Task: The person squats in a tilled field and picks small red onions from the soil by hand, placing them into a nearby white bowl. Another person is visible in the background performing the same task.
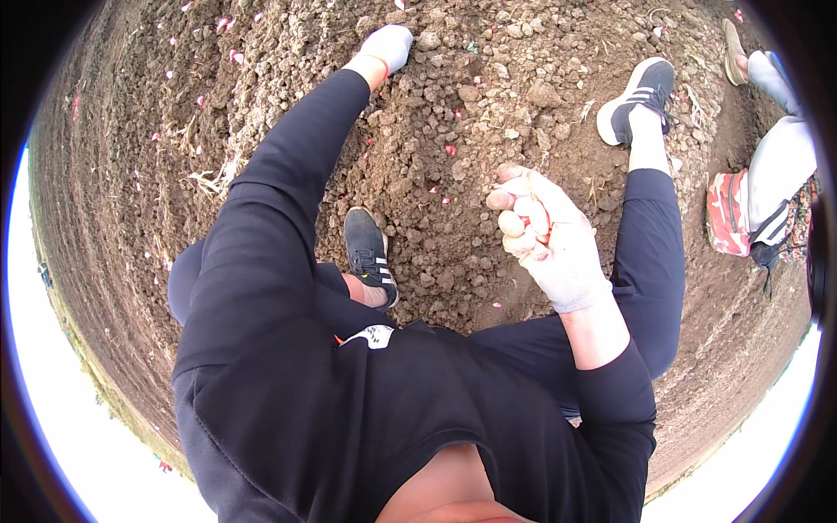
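Observation:
My left hand (pixel 387 47), in a white glove with a red band at the wrist, reaches far forward, down at the loose soil (pixel 418 124). Its fingers are hidden, so what it touches or holds cannot be told. Closer to my body, my right hand (pixel 559 238) is raised over the ground in a pale, soiled glove. Its fingers curl round several pinkish cloves (pixel 537 219), which look like garlic. Small pink-red cloves (pixel 450 150) lie scattered on the clods between my feet; another clove (pixel 477 80) sits farther forward.
My left shoe (pixel 368 255) and right shoe (pixel 637 98) are planted on the soil. At right, another person's pale-trousered leg (pixel 781 167) appears beside a red-and-white camouflage-patterned bag (pixel 727 212). More cloves (pixel 237 57) dot the furrows at left. Dry stalks (pixel 208 183) lie there too.

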Motion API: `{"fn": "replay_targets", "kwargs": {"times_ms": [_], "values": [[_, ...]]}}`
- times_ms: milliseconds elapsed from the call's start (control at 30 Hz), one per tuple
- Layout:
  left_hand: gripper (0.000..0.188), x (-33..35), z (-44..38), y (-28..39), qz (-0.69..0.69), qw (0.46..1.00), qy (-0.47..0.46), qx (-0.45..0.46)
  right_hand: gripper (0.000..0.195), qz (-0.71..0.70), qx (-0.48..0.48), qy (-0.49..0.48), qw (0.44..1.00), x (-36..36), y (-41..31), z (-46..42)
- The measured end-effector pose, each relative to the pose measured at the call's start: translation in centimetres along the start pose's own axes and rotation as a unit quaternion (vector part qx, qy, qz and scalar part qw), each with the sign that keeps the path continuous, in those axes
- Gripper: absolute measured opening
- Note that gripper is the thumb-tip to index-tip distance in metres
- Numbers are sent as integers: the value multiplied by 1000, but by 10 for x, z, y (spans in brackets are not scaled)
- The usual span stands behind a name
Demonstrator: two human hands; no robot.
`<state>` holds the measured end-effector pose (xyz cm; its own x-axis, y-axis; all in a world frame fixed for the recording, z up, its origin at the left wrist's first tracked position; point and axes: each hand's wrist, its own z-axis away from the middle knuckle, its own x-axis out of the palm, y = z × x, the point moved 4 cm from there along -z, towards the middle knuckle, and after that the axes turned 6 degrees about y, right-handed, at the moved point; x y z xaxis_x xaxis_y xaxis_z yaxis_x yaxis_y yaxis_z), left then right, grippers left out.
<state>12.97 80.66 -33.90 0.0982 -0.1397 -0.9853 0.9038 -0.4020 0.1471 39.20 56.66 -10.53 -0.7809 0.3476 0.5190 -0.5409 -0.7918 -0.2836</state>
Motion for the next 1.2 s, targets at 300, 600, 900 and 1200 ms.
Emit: {"fn": "replay_targets", "kwargs": {"times_ms": [300,600,900,1200], "values": [[15,30,3,9,-103,988,109,-40,38,-9,-9,4,1000,-3,-5,1],[24,-22,7,-21,-23,996,40,-74,40,2,-66,-65,996,-12,-3,-15],[22,-232,196,87,82,992,61,72,42,16,-105,-204,973,1,10,-35],[32,-288,318,161,303,940,154,-30,25,-73,-74,-243,964,8,85,15]]}}
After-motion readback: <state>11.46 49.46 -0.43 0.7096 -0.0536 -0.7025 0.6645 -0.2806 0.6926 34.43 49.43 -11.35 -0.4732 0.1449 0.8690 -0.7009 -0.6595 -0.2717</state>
